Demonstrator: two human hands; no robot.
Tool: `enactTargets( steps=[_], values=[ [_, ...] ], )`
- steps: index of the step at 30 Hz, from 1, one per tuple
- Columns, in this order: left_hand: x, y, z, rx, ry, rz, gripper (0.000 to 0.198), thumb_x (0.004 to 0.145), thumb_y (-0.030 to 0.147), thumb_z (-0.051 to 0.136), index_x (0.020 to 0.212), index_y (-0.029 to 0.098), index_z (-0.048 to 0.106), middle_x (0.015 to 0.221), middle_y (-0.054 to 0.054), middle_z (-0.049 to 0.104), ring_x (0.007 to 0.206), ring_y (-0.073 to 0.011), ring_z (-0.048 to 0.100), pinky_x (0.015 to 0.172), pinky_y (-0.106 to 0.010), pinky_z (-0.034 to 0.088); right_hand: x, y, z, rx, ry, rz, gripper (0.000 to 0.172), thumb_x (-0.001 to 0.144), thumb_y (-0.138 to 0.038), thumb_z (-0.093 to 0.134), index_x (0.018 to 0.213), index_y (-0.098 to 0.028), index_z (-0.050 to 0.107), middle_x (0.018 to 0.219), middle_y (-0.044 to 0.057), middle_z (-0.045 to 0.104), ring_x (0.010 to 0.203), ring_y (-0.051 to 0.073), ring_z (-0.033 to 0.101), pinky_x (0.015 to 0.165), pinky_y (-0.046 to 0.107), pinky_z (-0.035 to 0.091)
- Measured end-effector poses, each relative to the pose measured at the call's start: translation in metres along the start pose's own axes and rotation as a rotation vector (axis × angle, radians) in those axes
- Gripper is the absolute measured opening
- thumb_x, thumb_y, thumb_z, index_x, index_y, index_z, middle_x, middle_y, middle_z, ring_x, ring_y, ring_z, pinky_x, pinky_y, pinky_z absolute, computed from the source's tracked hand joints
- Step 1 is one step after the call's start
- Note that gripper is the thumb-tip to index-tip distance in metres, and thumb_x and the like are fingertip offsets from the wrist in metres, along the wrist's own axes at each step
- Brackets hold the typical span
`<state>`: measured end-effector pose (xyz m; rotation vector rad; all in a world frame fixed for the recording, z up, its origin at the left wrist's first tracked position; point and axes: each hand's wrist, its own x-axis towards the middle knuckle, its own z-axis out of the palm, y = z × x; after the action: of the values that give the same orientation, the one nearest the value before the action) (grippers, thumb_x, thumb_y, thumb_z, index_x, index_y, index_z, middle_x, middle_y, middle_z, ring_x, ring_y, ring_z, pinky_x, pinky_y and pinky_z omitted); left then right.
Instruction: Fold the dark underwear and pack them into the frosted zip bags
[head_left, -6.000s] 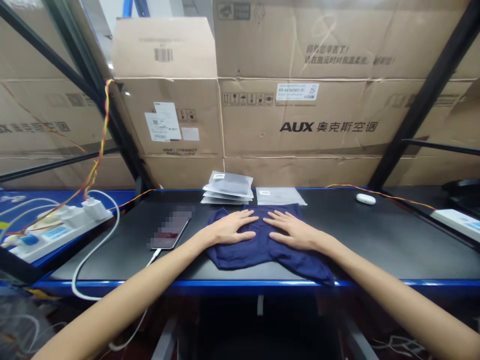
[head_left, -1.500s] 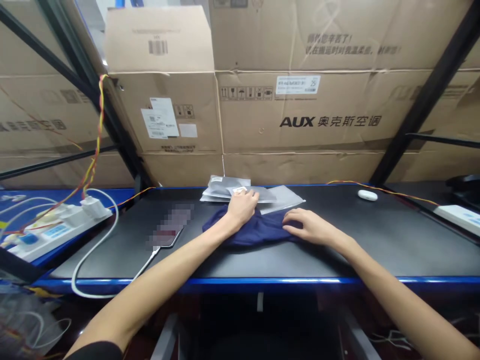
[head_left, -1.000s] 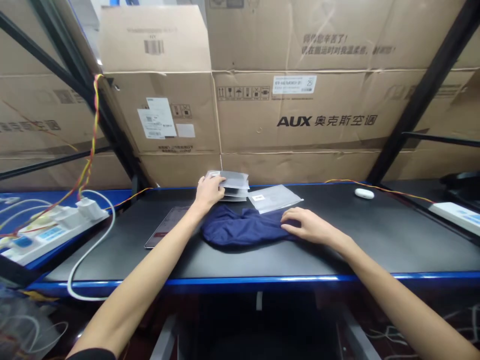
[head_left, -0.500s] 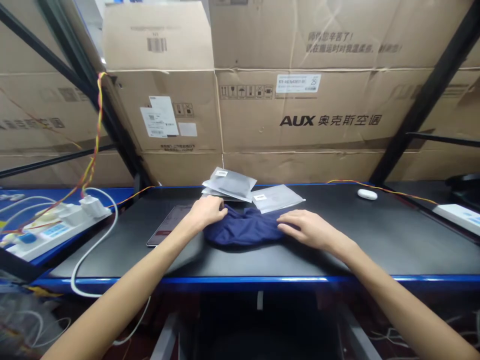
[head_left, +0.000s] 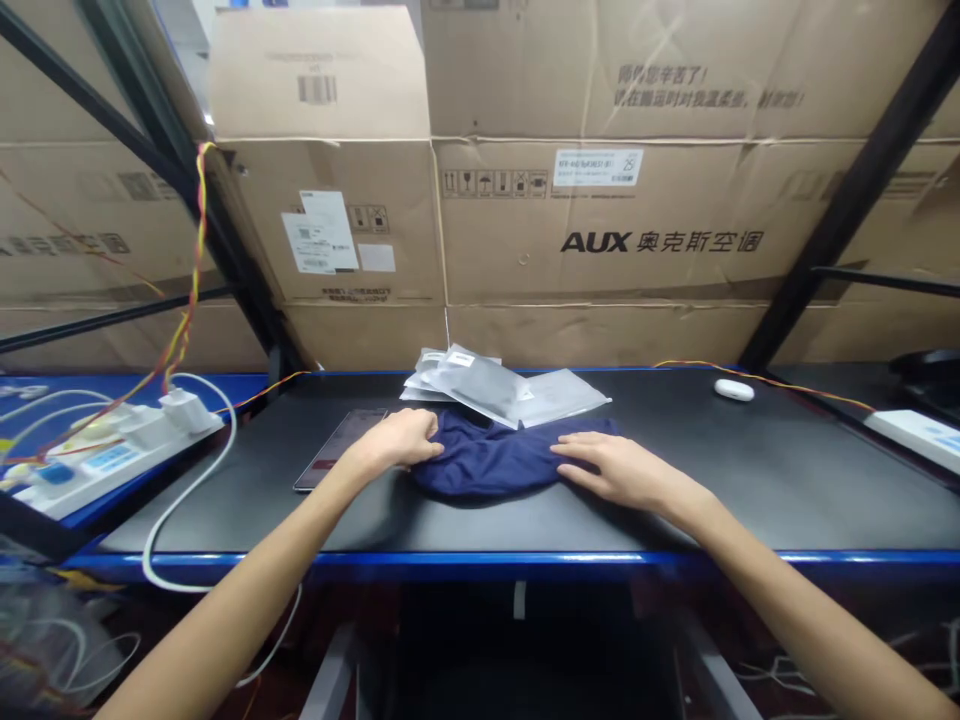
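Nearest me, the blue front edge of the table (head_left: 750, 515) runs across my view, with a white cable (head_left: 233, 425) looping over it close to the left front corner. Both forearms reach in over that edge. Between the hands, a bunched navy cloth (head_left: 499, 465) lies at the middle of the table, about halfway from front to back. The left hand (head_left: 405, 437) is at the cloth's left end, knuckles up and fingers curled under; I cannot tell whether it has fabric gripped. The right hand (head_left: 615, 470) rests on the right end, unclenched, its fingers loosely stretched over the fabric.

To the left of the left hand, toward the table's left edge, I see a phone (head_left: 341, 450) lying flat. Just behind the cloth, translucent pouches (head_left: 480, 385) lie in an uneven pile, the top one slanting down to the right onto a flat pouch (head_left: 574, 390). A small white case (head_left: 733, 390) sits by the back edge, toward the right. Beyond that edge, I have cardboard (head_left: 660, 275) standing like a wall, printed "AUX", with black frame posts (head_left: 847, 200) in front.
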<state>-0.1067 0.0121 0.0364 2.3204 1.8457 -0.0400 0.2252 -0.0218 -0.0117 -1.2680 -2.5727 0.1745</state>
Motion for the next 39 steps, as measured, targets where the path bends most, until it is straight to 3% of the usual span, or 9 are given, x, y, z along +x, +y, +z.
enactTargets(
  steps=[3, 8, 15, 20, 25, 28, 31, 33, 39],
  values=[
    [-0.002, -0.006, 0.002, -0.001, 0.094, 0.019, 0.017, 0.073, 0.024, 0.06, 0.089, 0.022, 0.065, 0.079, -0.003, 0.071, 0.069, -0.0213, 0.066, 0.06, -0.026, 0.04, -0.004, -0.002, -0.006, 0.011, -0.022, -0.009, 0.041, 0.096, -0.043, 0.048, 0.127, -0.024, 0.067, 0.134, 0.009, 0.063, 0.125, 0.03, 0.058, 0.107, 0.045, 0.045],
    [-0.015, -0.001, -0.005, -0.104, 0.239, -0.03, 0.019, 0.077, 0.028, 0.057, 0.089, 0.022, 0.07, 0.081, -0.003, 0.071, 0.073, -0.0212, 0.065, 0.063, -0.027, 0.041, -0.009, -0.009, -0.014, 0.052, -0.064, -0.069, 0.037, 0.098, -0.039, 0.046, 0.126, -0.029, 0.067, 0.128, 0.003, 0.068, 0.117, 0.026, 0.061, 0.1, 0.041, 0.05],
    [-0.009, 0.065, 0.015, -0.551, 0.456, 0.289, 0.02, 0.085, 0.035, 0.056, 0.087, 0.021, 0.069, 0.084, -0.001, 0.072, 0.075, -0.0177, 0.065, 0.07, -0.027, 0.048, -0.003, -0.008, 0.001, 0.048, 0.012, -0.112, 0.038, 0.099, -0.036, 0.044, 0.126, -0.027, 0.068, 0.132, 0.002, 0.065, 0.111, 0.027, 0.057, 0.097, 0.042, 0.05],
    [0.007, 0.1, 0.043, -0.485, 0.34, 0.484, 0.019, 0.087, 0.031, 0.056, 0.093, 0.022, 0.071, 0.092, -0.003, 0.074, 0.084, -0.0202, 0.067, 0.076, -0.029, 0.049, -0.001, 0.001, 0.0, 0.121, 0.009, -0.118, 0.037, 0.099, -0.038, 0.043, 0.127, -0.029, 0.067, 0.133, 0.002, 0.064, 0.108, 0.026, 0.057, 0.095, 0.043, 0.051],
    [0.008, 0.097, 0.046, -0.453, 0.245, 0.632, 0.029, 0.092, 0.04, 0.051, 0.088, 0.02, 0.072, 0.091, -0.003, 0.074, 0.082, -0.0189, 0.065, 0.075, -0.027, 0.045, -0.002, 0.011, -0.003, 0.205, 0.059, -0.07, 0.035, 0.099, -0.036, 0.045, 0.12, -0.026, 0.07, 0.122, 0.004, 0.07, 0.106, 0.025, 0.062, 0.095, 0.04, 0.05],
    [0.01, 0.082, 0.035, -0.48, 0.299, 0.515, 0.044, 0.096, 0.045, 0.043, 0.071, 0.017, 0.067, 0.069, -0.002, 0.067, 0.065, -0.0156, 0.058, 0.063, -0.026, 0.039, -0.002, 0.011, -0.003, 0.212, 0.154, -0.023, 0.034, 0.099, -0.037, 0.046, 0.119, -0.025, 0.07, 0.116, 0.005, 0.073, 0.104, 0.025, 0.066, 0.096, 0.041, 0.05],
    [0.019, 0.057, 0.026, -0.413, 0.361, 0.193, 0.051, 0.091, 0.049, 0.048, 0.053, 0.017, 0.057, 0.052, -0.002, 0.055, 0.054, -0.0149, 0.051, 0.056, -0.027, 0.031, -0.001, 0.003, -0.003, 0.193, 0.188, -0.066, 0.039, 0.099, -0.04, 0.046, 0.133, -0.027, 0.061, 0.132, 0.006, 0.065, 0.12, 0.026, 0.059, 0.104, 0.043, 0.046],
    [0.027, 0.039, 0.025, -0.456, 0.259, 0.003, 0.056, 0.089, 0.057, 0.048, 0.05, 0.018, 0.055, 0.048, -0.003, 0.054, 0.049, -0.0153, 0.051, 0.054, -0.027, 0.031, 0.0, -0.007, -0.003, 0.164, 0.134, -0.123, 0.045, 0.099, -0.044, 0.046, 0.141, -0.031, 0.053, 0.146, 0.004, 0.053, 0.132, 0.027, 0.049, 0.11, 0.045, 0.041],
    [0.054, 0.023, 0.037, -0.933, 0.162, 0.037, 0.045, 0.089, 0.055, 0.052, 0.076, 0.013, 0.065, 0.074, -0.009, 0.071, 0.048, -0.012, 0.056, 0.045, -0.023, 0.037, 0.002, -0.022, 0.0, 0.144, -0.062, -0.192, 0.046, 0.096, -0.051, 0.05, 0.137, -0.031, 0.059, 0.145, 0.002, 0.055, 0.136, 0.03, 0.045, 0.113, 0.048, 0.037]
  ],
)
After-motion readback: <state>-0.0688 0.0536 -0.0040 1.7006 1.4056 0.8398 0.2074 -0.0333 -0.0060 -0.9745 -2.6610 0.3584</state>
